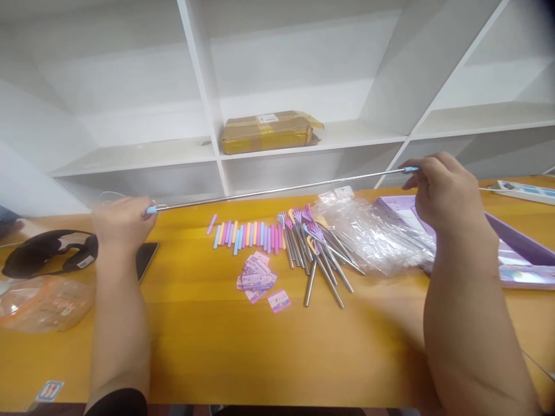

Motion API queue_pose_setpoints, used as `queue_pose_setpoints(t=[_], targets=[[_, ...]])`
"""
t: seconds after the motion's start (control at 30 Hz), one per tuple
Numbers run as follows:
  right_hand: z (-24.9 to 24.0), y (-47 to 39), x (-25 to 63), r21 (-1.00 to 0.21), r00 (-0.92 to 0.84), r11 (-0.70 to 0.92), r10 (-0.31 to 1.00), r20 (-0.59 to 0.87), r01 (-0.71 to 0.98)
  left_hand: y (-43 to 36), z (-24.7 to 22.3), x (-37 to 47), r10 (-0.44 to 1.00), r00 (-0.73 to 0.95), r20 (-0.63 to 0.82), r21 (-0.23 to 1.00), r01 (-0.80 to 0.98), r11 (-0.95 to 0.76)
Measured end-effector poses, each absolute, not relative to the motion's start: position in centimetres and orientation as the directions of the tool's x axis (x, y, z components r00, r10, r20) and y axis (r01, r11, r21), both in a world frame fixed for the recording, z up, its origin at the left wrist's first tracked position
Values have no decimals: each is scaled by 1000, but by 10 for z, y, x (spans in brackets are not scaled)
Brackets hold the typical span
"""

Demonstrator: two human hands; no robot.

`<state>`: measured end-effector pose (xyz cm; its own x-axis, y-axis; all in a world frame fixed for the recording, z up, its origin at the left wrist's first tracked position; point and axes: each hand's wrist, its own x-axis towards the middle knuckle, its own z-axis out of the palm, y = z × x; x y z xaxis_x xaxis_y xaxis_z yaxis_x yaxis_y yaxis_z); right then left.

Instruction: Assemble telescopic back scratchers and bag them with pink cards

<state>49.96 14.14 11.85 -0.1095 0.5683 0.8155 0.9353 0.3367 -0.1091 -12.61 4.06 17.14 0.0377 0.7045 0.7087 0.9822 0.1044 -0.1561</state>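
Observation:
A long thin telescopic back scratcher (pixel 277 190) is stretched out between my hands above the table, with light blue at both ends. My left hand (pixel 125 222) is closed round one end, and my right hand (pixel 448 188) grips the other; the fingers hide part of each end. Below it lie back scratchers (pixel 312 245) in a pile, with metal rods and coloured claw heads. A row of pastel sleeves (pixel 249 237) lies left of them. Pink printed cards (pixel 258 278) are heaped in front, one card (pixel 278 300) apart from the rest.
Clear plastic bags (pixel 373 231) lie right of the pile, beside a purple box (pixel 524 237). At left are a black eye mask (pixel 47 254), an orange-tinted plastic bag (pixel 47 303) and a dark flat device (pixel 146 257). A taped carton (pixel 269 133) sits on the white shelf (pixel 364 132) behind.

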Motion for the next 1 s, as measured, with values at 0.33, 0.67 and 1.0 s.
queue_pose_setpoints(t=[0.33,0.67,1.0], targets=[[117,151,492,-132,-116,357,595,795,925,33,181,-120,714,-16,700,-139,978,158],[121,145,493,-220,-10,321,585,811,921,34,178,-122,718,17,696,-153,980,126],[114,154,488,-140,35,218,426,904,966,34,179,-112,741,-19,671,-132,981,145]])
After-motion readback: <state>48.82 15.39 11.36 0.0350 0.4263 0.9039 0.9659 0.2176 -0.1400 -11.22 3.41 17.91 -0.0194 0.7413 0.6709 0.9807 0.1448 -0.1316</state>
